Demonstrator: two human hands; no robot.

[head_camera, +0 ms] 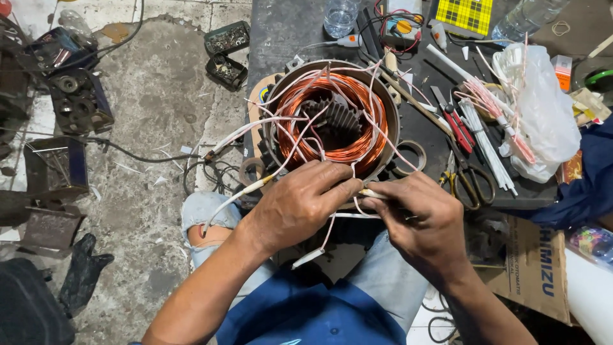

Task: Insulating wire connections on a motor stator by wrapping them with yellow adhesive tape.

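Both hands are closed on thin work at the near rim of the motor stator (332, 121): the left hand (300, 201) is curled around white-sleeved lead wires (255, 185), and the right hand (424, 217) pinches a sleeved wire end (370, 193) between thumb and fingers. The stator, with its copper windings (357, 150), is placed on the dark tabletop (281, 32) just above the knees. The step seems to be joining or sleeving of leads, so a steady, fine grip is needed.

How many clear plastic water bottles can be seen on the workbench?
2. One clear bottle stands at the top edge, behind the copper-wound motor stator. The other bottle lies tilted at the top right, partly cut off; more may be hidden.
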